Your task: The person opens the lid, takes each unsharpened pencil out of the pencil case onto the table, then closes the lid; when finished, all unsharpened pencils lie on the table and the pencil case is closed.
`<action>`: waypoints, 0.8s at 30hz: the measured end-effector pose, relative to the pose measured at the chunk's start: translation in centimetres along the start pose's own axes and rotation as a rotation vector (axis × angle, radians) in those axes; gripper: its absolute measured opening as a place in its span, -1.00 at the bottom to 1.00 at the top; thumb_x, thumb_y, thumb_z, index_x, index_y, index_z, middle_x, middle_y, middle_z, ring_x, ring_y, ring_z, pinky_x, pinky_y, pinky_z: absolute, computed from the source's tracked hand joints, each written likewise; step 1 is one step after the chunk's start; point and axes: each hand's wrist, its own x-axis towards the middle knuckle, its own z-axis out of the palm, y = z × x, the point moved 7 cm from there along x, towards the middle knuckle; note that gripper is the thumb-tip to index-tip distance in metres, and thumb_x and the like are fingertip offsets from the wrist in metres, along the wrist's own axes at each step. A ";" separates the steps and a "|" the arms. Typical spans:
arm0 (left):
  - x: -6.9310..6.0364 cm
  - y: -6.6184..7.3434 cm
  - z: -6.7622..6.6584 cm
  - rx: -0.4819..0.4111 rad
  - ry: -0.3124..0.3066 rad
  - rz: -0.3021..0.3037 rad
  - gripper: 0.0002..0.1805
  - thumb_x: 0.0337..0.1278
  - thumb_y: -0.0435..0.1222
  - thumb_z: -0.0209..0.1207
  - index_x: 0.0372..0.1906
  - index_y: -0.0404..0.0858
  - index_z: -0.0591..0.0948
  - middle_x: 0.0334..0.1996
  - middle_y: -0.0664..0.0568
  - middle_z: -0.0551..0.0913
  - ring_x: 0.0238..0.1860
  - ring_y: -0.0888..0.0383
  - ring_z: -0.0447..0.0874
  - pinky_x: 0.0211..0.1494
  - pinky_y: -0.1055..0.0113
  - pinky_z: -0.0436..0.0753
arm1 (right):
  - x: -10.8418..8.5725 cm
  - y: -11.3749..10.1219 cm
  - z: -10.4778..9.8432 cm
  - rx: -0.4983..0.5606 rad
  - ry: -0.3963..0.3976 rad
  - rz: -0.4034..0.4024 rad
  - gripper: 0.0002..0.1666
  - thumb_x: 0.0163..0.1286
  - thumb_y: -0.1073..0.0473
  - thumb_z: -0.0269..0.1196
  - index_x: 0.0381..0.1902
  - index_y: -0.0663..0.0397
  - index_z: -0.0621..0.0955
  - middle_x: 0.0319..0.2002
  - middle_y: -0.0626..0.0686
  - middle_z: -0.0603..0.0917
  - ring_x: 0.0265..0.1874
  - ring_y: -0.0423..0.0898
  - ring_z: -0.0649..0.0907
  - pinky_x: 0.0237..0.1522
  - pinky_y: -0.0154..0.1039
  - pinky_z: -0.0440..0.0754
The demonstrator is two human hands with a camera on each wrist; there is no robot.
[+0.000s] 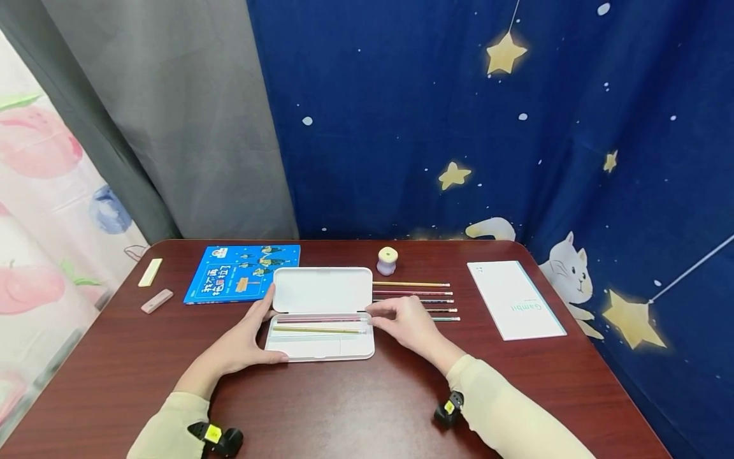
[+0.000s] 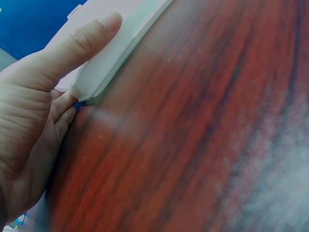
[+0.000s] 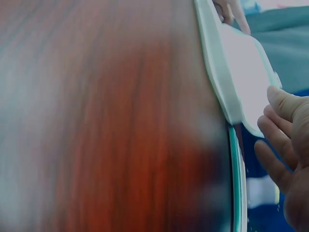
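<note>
A white pencil case (image 1: 321, 349) lies on the table with its lid (image 1: 323, 290) raised. Inside it are a yellow pencil (image 1: 318, 330) and a reddish pencil (image 1: 321, 320). My left hand (image 1: 243, 341) grips the case's left end, its thumb (image 2: 87, 41) along the front edge and the fingers farther back. At the right end, near the hinge, my right hand (image 1: 410, 320) has its thumb and fingers apart, with nothing visible between them in the right wrist view. Several pencils (image 1: 413, 293) lie in a row right of the case, partly hidden behind that hand.
A blue book (image 1: 229, 274) lies behind the case to the left. Farther left are a pale yellow bar (image 1: 150, 272) and a pinkish eraser (image 1: 157, 301). A small yellow-and-lilac object (image 1: 387, 260) stands at the back. On the right lies a white notebook (image 1: 516, 299).
</note>
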 end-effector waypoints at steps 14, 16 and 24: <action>-0.1 0.4 -0.1 -0.008 0.000 0.003 0.53 -0.10 0.11 0.60 0.72 0.04 -0.32 0.47 -0.16 0.25 0.42 -0.11 0.35 0.39 -0.26 0.45 | 1.0 -1.6 3.7 -0.199 -0.101 -0.066 -0.79 0.37 0.02 0.47 -0.05 -0.25 0.86 -0.23 -0.21 0.84 -0.45 -0.36 0.66 -0.39 -0.38 0.58; -0.1 0.3 -0.1 -0.002 0.001 0.002 0.53 -0.10 0.12 0.60 0.72 0.04 -0.32 0.46 -0.16 0.26 0.41 -0.10 0.36 0.39 -0.25 0.46 | 1.1 -1.7 4.0 -0.225 -0.107 -0.067 -0.79 0.36 0.02 0.48 -0.05 -0.27 0.86 -0.24 -0.21 0.84 -0.34 -0.34 0.73 -0.36 -0.37 0.62; 0.0 0.0 0.0 -0.003 0.004 0.003 0.53 -0.11 0.12 0.60 0.72 0.05 -0.32 0.44 -0.14 0.29 0.40 -0.09 0.39 0.39 -0.25 0.46 | 1.7 -2.2 4.7 -0.335 -0.121 -0.072 -0.84 0.36 0.00 0.48 -0.11 -0.35 0.87 -0.25 -0.28 0.83 -0.18 -0.28 0.78 -0.23 -0.27 0.71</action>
